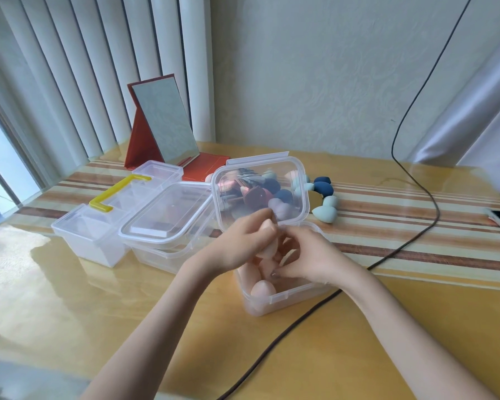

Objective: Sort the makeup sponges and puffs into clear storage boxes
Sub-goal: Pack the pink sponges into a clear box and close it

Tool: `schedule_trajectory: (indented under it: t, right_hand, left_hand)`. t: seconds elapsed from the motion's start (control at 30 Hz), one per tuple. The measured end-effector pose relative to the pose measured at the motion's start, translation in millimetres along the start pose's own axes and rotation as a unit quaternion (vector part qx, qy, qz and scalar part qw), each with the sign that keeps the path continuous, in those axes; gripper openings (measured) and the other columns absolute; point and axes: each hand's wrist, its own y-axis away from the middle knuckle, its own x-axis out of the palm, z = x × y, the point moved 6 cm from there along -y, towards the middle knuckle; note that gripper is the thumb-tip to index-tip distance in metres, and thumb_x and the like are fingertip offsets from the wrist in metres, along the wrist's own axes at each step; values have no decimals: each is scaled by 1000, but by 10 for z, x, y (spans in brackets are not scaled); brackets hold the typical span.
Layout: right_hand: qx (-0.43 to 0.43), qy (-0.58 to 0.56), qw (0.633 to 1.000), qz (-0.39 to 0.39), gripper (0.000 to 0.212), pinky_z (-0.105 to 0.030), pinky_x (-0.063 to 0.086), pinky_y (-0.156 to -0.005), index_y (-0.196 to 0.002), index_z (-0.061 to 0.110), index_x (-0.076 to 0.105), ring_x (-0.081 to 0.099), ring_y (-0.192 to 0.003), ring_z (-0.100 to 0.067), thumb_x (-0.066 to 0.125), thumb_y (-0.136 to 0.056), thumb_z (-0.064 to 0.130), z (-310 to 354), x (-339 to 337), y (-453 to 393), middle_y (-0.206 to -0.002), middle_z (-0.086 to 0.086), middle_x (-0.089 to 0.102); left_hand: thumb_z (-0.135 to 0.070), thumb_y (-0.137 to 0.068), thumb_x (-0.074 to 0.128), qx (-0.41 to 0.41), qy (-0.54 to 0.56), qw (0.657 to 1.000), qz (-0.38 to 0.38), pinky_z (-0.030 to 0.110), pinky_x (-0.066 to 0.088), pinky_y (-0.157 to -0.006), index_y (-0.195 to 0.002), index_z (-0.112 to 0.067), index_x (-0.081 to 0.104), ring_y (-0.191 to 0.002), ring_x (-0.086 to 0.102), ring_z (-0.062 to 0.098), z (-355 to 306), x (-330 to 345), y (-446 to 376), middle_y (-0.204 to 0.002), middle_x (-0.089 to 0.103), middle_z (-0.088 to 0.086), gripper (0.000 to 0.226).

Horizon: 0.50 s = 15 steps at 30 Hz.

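Her left hand curls round a peach sponge just above the open box. The right hand, fingers bent, pinches something inside it; beneath both lie more peach sponges. Blue sponges wait beyond the raised lid.

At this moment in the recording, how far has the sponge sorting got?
Partly done. Several peach sponges already lie in the open clear box nearest the person. In hand: the left hand holds one more peach sponge over that box, and the right hand reaches inside it. Left: blue and teal sponges and other pieces remain piled on the table behind the raised lid. The two boxes to the left look unfilled.
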Motion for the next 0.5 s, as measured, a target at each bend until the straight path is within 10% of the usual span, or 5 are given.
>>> schedule_trajectory:
  t: [0.5]
  right_hand:
    - [16,-107,992,58,20,-23,51,-66,-104,20,56,55,-84,-15,58,-89,7,39,-107,134,-109,-6,53]
  left_hand:
    - [-46,-83,67,10,-182,982,41,19,34,-59,-90,-9,43,-64,39,5,-42,75,50,-73,45,-9,44]
